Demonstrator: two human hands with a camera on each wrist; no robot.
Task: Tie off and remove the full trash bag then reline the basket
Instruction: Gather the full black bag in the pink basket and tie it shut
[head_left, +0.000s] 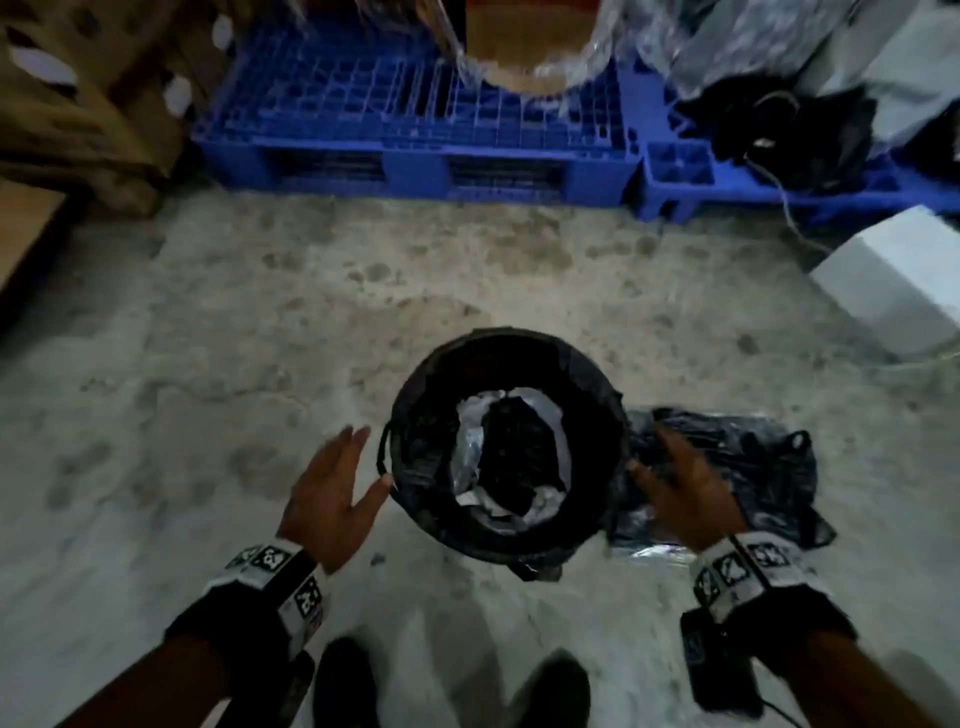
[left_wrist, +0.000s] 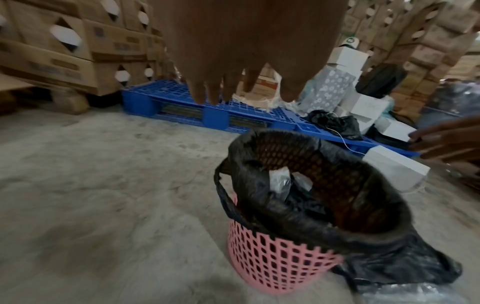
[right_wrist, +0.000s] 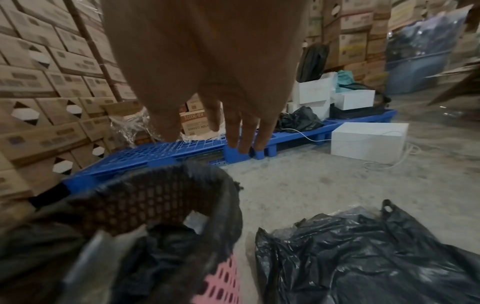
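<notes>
Trash bag lines the pink basket standing on the concrete floor. Both hands hover beside its rim, left hand and right hand, fingers spread, holding nothing. A spare bag lies beside it.

The left hand hangs with fingers straight, touching nothing. Below it a pink lattice basket stands on the concrete floor, lined with a black trash bag (rim folded outward). A blue pallet lies behind.

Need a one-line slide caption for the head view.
Open left hand and right hand flank the lined basket; spare bag on floor.
</notes>
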